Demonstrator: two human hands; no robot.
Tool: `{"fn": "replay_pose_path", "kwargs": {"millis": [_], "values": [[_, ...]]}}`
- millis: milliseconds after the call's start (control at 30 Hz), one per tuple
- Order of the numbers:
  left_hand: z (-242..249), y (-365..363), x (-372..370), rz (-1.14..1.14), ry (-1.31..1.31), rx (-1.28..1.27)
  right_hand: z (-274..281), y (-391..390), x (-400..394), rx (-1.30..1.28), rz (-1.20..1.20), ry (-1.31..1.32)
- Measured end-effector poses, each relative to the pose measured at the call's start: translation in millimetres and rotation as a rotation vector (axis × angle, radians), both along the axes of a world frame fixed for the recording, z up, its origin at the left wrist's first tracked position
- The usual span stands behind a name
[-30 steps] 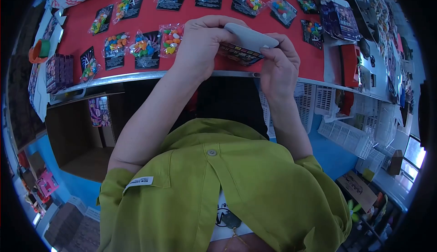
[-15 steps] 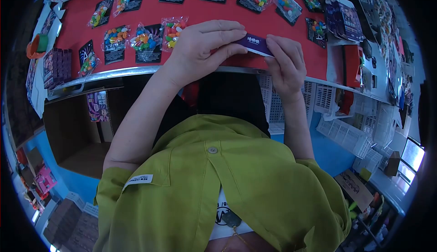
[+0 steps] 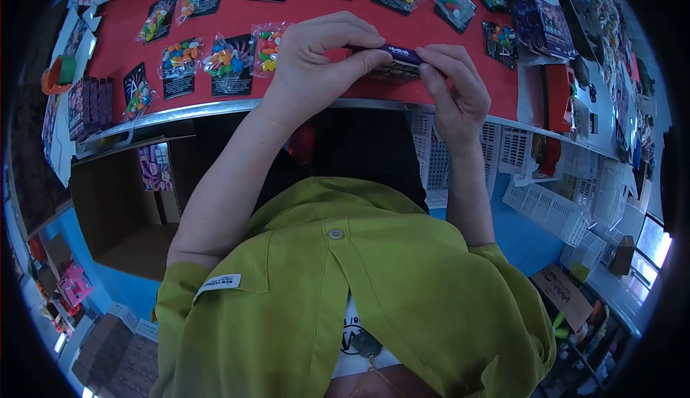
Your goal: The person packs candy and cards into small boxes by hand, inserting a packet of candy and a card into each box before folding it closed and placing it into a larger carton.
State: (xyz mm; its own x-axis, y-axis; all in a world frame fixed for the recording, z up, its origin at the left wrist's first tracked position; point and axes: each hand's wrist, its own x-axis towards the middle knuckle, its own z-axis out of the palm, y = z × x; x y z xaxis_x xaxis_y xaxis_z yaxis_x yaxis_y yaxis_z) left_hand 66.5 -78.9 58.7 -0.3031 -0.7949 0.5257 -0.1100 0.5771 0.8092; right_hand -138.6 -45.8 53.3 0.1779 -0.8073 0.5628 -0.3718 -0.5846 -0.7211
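Between my two hands is a small dark purple box (image 3: 402,54), its narrow top face turned up, held over the front part of the red table (image 3: 316,28). My left hand (image 3: 320,57) pinches the box's left end between thumb and fingers. At the right end, my right hand (image 3: 454,85) grips it the same way. Just left of my left hand lies a clear bag of colored candies (image 3: 269,47). More candy bags (image 3: 228,60) rest on black cards in rows around and beyond my hands.
Purple boxes stand stacked at the table's left end (image 3: 90,107) and right side (image 3: 543,24). The metal table edge (image 3: 194,109) runs below my forearms. An open cardboard box (image 3: 108,204) is under the table at left, white plastic baskets (image 3: 546,207) at right.
The purple box has tilted in my hands, so its narrow face points up and its printed side shows below. My right hand has shifted slightly, its fingers higher on the box.
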Motion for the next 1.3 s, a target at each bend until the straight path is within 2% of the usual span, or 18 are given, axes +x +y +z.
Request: {"fn": "replay_pose_path", "kwargs": {"millis": [267,300,333,367,467,667,733,767,833,867,900,933,967,1033,1167,1200,1267,1300], "values": [[-6.1,-1.7,6.8,-0.074,0.029,0.032,-2.3,-1.5,-3.6,-0.046,0.034,0.021],[-6.2,-2.7,10.0,-0.067,-0.086,-0.104,-3.5,-2.0,-6.2,-0.045,0.035,0.021],[-6.5,-3.5,12.5,-0.059,-0.201,-0.240,-4.8,-3.3,-10.0,-0.137,0.000,0.159],[-8.0,-3.6,14.4,-0.057,-0.200,-0.240,-5.7,-4.0,-12.0,-0.230,-0.035,0.296],[-12.1,-2.4,17.1,-0.058,-0.275,-0.403,-4.5,-2.0,-10.4,-0.366,-0.084,0.442],[-9.5,2.9,7.8,0.038,-0.302,-0.527,-2.7,-4.0,-7.8,-0.379,-0.089,0.419],[-3.2,20.7,5.2,0.375,-0.198,-0.112,-4.1,-3.3,-12.9,-0.353,-0.127,0.315],[-2.7,20.2,8.1,0.379,-0.201,-0.120,-3.9,-1.6,-13.8,-0.312,-0.166,0.213],[-2.2,19.5,13.8,-0.148,0.264,1.211,1.0,0.9,-8.9,-0.337,-0.159,0.191],[-0.4,18.7,10.6,-0.147,0.265,1.204,3.5,1.9,-6.0,-0.359,-0.153,0.172],[2.0,17.0,4.3,-0.418,0.653,1.333,3.5,3.5,-2.7,-0.367,-0.153,0.171],[4.1,14.5,-0.3,-0.703,1.047,1.422,2.1,5.1,0.8,-0.329,-0.027,0.256],[3.1,12.1,-2.5,-0.710,1.043,1.415,2.2,4.7,1.9,-0.289,0.099,0.342],[2.5,7.3,-5.9,-0.412,1.088,1.332,6.3,-7.8,-4.5,-0.173,0.179,0.337],[-5.7,-0.6,-18.3,-0.285,1.029,1.245,-4.4,-98.0,-14.5,-0.082,-0.273,0.570],[-7.4,-3.5,-24.2,-0.294,1.027,1.240,-10.0,-120.4,-15.3,-0.089,-0.279,0.571],[-8.2,-9.6,-31.0,-0.216,1.083,1.264,-23.6,-151.5,-12.0,0.152,-0.398,1.017],[-6.7,-12.0,-33.1,-0.211,1.087,1.256,-24.7,-153.9,-11.8,0.144,-0.392,1.016]]}}
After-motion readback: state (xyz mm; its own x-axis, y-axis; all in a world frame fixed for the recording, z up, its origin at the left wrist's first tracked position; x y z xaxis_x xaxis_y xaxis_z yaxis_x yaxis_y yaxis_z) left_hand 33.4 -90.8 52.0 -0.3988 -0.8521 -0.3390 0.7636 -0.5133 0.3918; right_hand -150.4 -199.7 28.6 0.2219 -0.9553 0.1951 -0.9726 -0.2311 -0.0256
